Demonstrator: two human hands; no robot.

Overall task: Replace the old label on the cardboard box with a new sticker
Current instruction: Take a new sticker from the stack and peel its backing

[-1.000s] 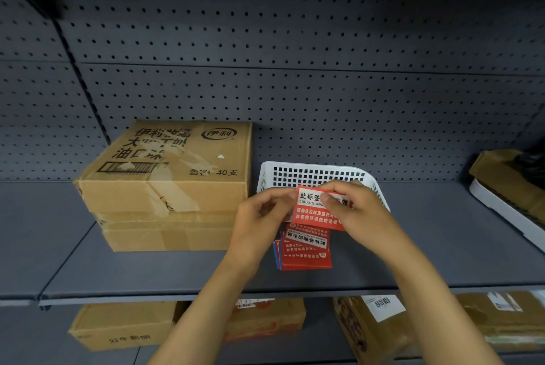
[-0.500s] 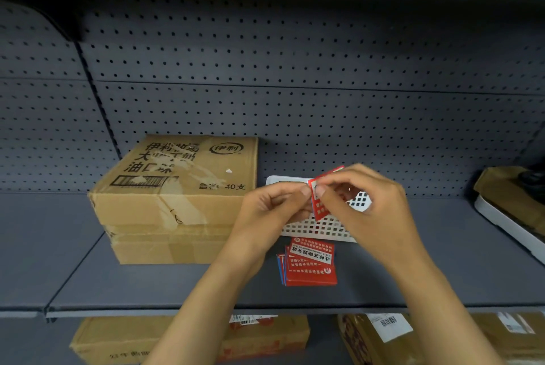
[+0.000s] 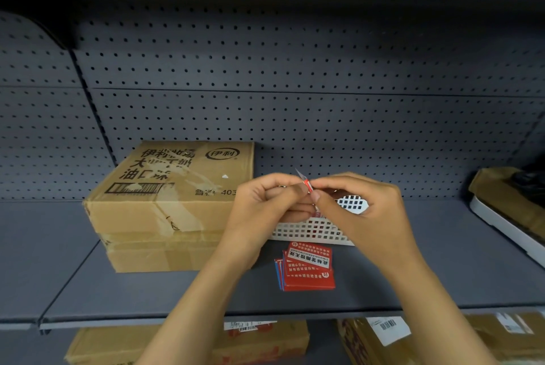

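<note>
Peeling step — left hand (image 3: 267,205) and right hand (image 3: 358,211) pinching red sticker (image 3: 306,184) edge-on; next, probably backing separated, then pressed onto cardboard box (image 3: 174,187).

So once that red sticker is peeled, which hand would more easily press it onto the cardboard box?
Probably the left hand. It sits right beside the cardboard box, nearly overlapping its right edge, while the right hand is farther off, over the white basket. Both hands pinch the sticker now.

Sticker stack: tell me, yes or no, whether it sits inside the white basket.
No, the sticker stack lies on the shelf before the basket.
</note>
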